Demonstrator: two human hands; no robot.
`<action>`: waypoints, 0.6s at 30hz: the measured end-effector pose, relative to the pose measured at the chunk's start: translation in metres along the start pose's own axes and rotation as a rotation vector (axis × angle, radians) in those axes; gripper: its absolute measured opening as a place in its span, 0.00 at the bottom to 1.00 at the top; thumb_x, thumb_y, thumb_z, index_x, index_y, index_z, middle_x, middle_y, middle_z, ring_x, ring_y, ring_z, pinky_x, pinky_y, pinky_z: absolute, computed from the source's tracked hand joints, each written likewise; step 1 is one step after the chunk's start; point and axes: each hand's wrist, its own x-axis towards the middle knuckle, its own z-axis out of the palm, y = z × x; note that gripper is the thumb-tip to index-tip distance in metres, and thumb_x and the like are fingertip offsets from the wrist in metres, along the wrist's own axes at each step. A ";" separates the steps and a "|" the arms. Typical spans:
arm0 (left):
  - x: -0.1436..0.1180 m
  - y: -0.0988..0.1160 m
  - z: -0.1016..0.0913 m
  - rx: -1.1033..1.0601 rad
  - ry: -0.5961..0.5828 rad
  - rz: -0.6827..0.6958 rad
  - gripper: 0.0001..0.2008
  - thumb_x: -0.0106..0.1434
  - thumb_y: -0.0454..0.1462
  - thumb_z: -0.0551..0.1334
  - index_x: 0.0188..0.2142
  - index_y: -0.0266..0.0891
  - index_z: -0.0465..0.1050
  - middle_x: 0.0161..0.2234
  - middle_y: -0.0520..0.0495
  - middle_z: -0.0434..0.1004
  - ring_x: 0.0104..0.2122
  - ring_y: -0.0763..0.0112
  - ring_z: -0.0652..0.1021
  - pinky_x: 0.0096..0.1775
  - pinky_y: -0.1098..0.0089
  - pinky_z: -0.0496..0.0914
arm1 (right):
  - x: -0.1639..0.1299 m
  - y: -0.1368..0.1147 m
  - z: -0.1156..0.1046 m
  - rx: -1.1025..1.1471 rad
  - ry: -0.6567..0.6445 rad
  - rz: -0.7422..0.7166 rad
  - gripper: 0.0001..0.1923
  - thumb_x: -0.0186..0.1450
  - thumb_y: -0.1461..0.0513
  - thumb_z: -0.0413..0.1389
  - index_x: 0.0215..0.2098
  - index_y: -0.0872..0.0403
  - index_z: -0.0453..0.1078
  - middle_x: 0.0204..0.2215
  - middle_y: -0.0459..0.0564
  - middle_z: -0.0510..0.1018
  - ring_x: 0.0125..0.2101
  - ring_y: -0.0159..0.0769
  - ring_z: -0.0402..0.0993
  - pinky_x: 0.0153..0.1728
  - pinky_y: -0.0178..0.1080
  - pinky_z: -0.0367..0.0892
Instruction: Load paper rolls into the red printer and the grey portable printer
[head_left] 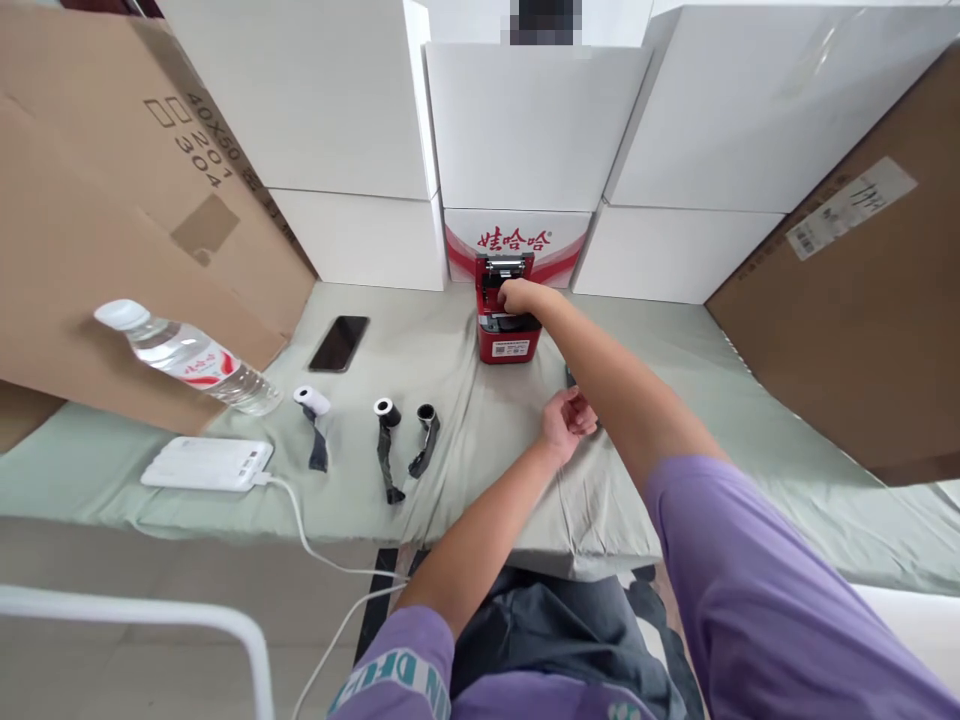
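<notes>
- The right hand [517, 296] reaches into the open top of the small red label printer [508, 322]. Its fingers are curled down inside, maybe pinching something, but I cannot tell what.
- The left hand [568, 420] rests on the green cloth [480, 420], fingers loosely bent, holding nothing I can see.
- Left of those fingers lie three paper rolls [386, 415] with dark strips.
- Further left sit a phone [339, 343], a water bottle [187, 357] and a white power bank [208, 463].
</notes>
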 end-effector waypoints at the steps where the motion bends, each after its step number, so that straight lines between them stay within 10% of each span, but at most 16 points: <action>1: 0.001 -0.001 -0.001 0.004 0.021 -0.001 0.15 0.62 0.36 0.54 0.18 0.39 0.58 0.14 0.55 0.49 0.14 0.78 0.49 0.19 0.74 0.47 | 0.004 -0.004 0.002 -0.033 -0.056 0.017 0.22 0.62 0.72 0.58 0.53 0.56 0.79 0.53 0.60 0.81 0.52 0.51 0.78 0.50 0.42 0.71; 7: 0.004 0.000 0.001 0.015 0.063 -0.005 0.16 0.62 0.35 0.53 0.17 0.39 0.54 0.14 0.55 0.50 0.14 0.79 0.48 0.19 0.75 0.48 | 0.012 -0.011 0.004 -0.083 -0.122 0.059 0.22 0.62 0.69 0.60 0.55 0.57 0.77 0.54 0.61 0.80 0.49 0.50 0.79 0.47 0.43 0.71; 18: 0.005 0.001 0.001 0.030 -0.176 -0.156 0.09 0.59 0.40 0.61 0.26 0.38 0.67 0.17 0.56 0.55 0.14 0.80 0.50 0.19 0.75 0.44 | -0.055 -0.021 -0.025 0.306 0.305 -0.296 0.11 0.71 0.60 0.57 0.43 0.61 0.78 0.50 0.57 0.82 0.47 0.39 0.79 0.43 0.40 0.71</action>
